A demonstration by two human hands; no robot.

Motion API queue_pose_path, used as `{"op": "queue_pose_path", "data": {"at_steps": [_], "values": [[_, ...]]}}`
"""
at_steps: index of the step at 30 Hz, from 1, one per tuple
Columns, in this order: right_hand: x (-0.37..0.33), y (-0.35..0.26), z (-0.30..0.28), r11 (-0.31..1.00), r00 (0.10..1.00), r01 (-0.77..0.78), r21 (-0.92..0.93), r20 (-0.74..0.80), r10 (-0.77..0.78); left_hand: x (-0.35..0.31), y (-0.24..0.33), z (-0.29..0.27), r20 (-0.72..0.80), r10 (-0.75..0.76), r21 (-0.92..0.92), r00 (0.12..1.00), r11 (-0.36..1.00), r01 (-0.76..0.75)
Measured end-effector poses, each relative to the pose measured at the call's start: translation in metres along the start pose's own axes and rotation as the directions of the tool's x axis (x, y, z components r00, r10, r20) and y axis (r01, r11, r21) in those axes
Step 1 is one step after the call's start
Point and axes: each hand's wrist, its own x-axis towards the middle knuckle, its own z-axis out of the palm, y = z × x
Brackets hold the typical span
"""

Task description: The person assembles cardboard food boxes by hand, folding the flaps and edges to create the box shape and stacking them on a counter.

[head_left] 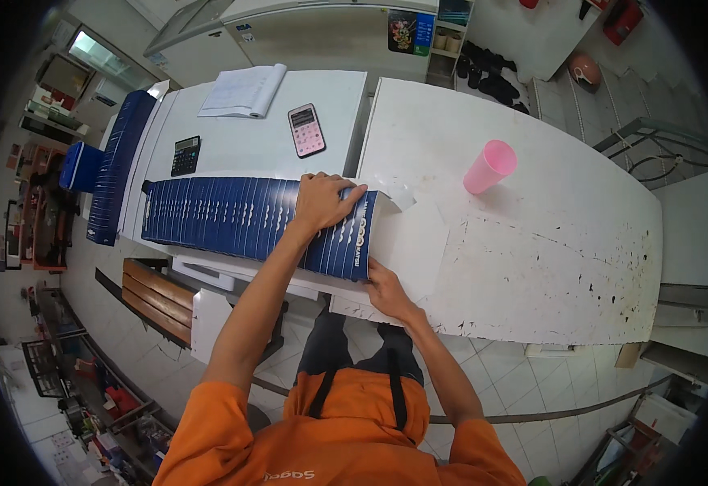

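Note:
A long row of thin blue printed cartons [232,217], packed side by side, lies along the near edge of the white tables. My left hand [326,202] rests across the top of the row near its right end, fingers spread toward the far edge and thumb pointing right. At the near right corner, my right hand [390,290] holds the end carton [360,243], its fingertips partly hidden against the end face. White flaps or paper [407,235] extend from that end onto the right table. Another row of blue cartons [119,166] stands at the far left.
A pink cup [492,166] stands on the right table [548,243]. On the left table [249,146] are a black calculator [185,155], a phone [306,130] with a pink screen and an open notebook [245,91]. A wooden-slatted bench [157,300] is below at left.

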Motion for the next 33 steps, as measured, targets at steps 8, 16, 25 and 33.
{"op": "queue_pose_path", "data": {"at_steps": [8, 16, 25, 33], "values": [[0.007, 0.035, 0.038, 0.89, 0.99, 0.004, 0.456, -0.128, 0.062, 0.002, 0.0, 0.004, -0.015, 0.003, -0.001, 1.0, 1.0, -0.003], [0.08, 0.031, -0.051, 0.852, 0.744, -0.261, -0.453, -0.657, -0.121, 0.002, 0.003, 0.003, -0.003, -0.007, -0.038, 1.0, 0.999, 0.007], [0.112, 0.069, -0.076, 0.908, 0.966, -0.052, -0.415, -0.253, -0.06, 0.001, 0.005, -0.001, -0.021, -0.015, -0.08, 1.0, 0.997, 0.014], [0.161, 0.065, -0.047, 0.941, 0.83, 0.07, 0.33, -0.543, 0.129, 0.006, 0.005, -0.001, 0.023, -0.015, -0.076, 1.0, 0.997, 0.016]]}}
